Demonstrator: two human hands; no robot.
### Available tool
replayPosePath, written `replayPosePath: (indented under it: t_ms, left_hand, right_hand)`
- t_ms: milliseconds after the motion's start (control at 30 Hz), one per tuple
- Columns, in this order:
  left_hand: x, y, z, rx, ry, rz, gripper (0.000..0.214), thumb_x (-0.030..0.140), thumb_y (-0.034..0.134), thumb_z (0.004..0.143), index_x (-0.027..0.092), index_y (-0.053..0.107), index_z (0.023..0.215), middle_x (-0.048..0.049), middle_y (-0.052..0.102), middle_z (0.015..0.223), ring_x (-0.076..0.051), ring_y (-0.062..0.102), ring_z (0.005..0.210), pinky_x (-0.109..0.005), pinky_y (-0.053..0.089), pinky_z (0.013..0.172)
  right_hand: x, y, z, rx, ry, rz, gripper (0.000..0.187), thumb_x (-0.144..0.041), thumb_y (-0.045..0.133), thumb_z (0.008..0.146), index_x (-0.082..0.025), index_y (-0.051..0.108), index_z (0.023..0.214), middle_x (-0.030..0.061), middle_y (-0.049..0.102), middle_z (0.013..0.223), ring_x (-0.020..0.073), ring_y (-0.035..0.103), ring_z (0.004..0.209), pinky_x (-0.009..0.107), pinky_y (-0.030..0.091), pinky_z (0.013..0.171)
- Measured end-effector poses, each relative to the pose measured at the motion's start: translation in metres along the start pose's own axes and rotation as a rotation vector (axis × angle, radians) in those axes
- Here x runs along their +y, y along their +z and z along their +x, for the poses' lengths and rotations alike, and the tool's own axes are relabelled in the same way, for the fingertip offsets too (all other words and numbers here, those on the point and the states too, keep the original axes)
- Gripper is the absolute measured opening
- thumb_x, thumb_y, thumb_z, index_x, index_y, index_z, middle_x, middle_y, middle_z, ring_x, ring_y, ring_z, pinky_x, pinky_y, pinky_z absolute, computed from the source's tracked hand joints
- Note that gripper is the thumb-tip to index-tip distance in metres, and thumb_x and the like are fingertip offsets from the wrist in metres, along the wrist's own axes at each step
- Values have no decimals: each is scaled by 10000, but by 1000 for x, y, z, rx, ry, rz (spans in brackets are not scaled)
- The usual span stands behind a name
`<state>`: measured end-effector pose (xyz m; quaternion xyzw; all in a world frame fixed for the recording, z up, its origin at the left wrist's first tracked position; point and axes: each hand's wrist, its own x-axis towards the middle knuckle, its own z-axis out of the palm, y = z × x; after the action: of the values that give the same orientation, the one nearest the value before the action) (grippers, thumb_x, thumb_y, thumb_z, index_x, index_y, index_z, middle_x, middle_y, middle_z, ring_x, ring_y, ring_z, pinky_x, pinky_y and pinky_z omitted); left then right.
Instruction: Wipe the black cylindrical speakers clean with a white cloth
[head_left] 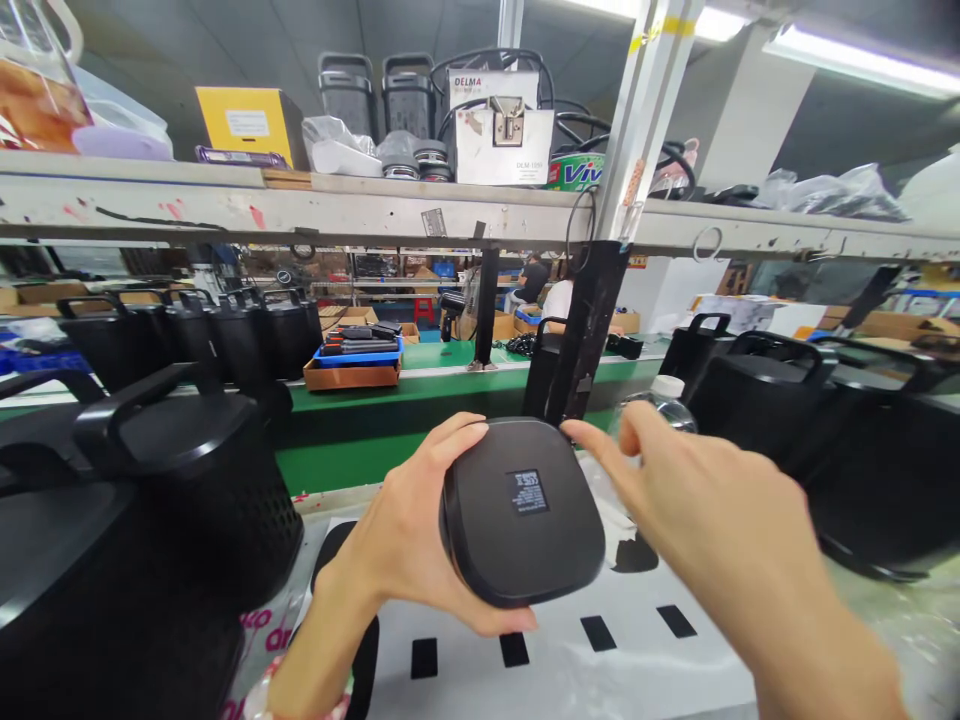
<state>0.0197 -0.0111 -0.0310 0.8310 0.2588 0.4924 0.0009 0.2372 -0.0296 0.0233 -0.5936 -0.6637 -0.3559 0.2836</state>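
My left hand is wrapped round a black rounded-square device, its flat face turned towards me. A small black label with pale print sits near the middle of that face. At the device's upper right corner is my right hand, its thumb stretched towards the edge and its other fingers curled apart from it. Whether the thumb touches the device I cannot tell. Below lies a white sheet bearing several small black rectangular stickers.
Black housings with handles crowd the left and right. Behind the sheet runs a green surface with a cardboard tray of dark parts. An overhead shelf and a metal post stand ahead. A clear bottle is behind my right hand.
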Motion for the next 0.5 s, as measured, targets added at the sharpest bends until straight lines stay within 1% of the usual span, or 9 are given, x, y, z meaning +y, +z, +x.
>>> replayPosePath:
  t_ms: [33, 67, 100, 133, 200, 233, 300, 400, 500]
  left_hand:
    - [0, 0, 0, 1, -12, 1, 1191, 542, 871, 432, 228, 273, 1413, -188, 465, 1406, -344, 517, 1289, -451, 483, 1036]
    - [1, -1, 0, -2, -21, 4, 1196, 541, 873, 430, 231, 273, 1417, -185, 462, 1414, -343, 521, 1285, -449, 482, 1039]
    - [1, -1, 0, -7, -31, 11, 1202, 537, 876, 427, 237, 272, 1422, -179, 462, 1420, -342, 524, 1282, -446, 481, 1040]
    - [1, -2, 0, -10, -38, 19, 1209, 532, 879, 424, 244, 272, 1428, -169, 468, 1422, -341, 529, 1277, -441, 484, 1037]
    - [-2, -3, 0, 9, -56, 35, 1215, 511, 887, 429, 262, 270, 1446, -142, 498, 1407, -334, 554, 1249, -424, 505, 1009]
    - [-5, -3, -1, 38, -68, 36, 1214, 499, 887, 441, 269, 266, 1458, -130, 516, 1392, -330, 568, 1229, -416, 516, 988]
    - [-16, -3, -2, 131, -85, 7, 1175, 503, 872, 485, 278, 277, 1472, -114, 543, 1358, -325, 583, 1198, -415, 516, 966]
    - [-35, -2, -5, 367, -90, -92, 985, 571, 818, 542, 261, 427, 1392, -103, 570, 1280, -314, 602, 1125, -418, 507, 937]
    - [-50, -2, -6, 698, -172, -209, 773, 586, 796, 556, 240, 565, 1208, -67, 598, 1125, -239, 624, 937, -337, 525, 803]
  right_hand:
    - [0, -2, 1, 78, 1, -4, 448, -526, 367, 974, -200, 577, 750, 41, 613, 525, 229, 583, 417, 285, 273, 383]
    - [-2, -4, 1, 155, -40, 49, 445, -493, 351, 989, -173, 629, 856, 100, 705, 715, 269, 674, 595, 316, 384, 446]
    - [-6, -6, 1, 200, -132, 143, 440, -447, 332, 1005, -139, 646, 1014, 149, 728, 966, 299, 703, 839, 359, 482, 579]
    - [-12, -6, 2, 202, -252, 250, 448, -409, 315, 1016, -111, 607, 1180, 167, 666, 1201, 308, 643, 1079, 400, 515, 751]
    - [-22, -1, 2, 52, -444, 433, 490, -374, 274, 1029, -111, 458, 1400, 120, 467, 1460, 266, 439, 1344, 435, 445, 988]
    - [-25, 5, 3, -72, -449, 504, 508, -377, 243, 1033, -131, 412, 1444, 87, 415, 1498, 239, 394, 1378, 435, 421, 1031]
    - [-23, 24, 4, -283, -268, 623, 568, -446, 189, 1025, -148, 411, 1455, 60, 395, 1508, 228, 363, 1396, 458, 383, 1080]
    - [-1, 59, -4, -417, 68, 747, 712, -603, 180, 969, -136, 495, 1404, 82, 437, 1484, 269, 358, 1397, 511, 295, 1138]
    - [25, 96, -35, -606, 180, 779, 711, -645, 236, 934, -175, 546, 1369, 94, 542, 1398, 289, 480, 1307, 503, 333, 1116]
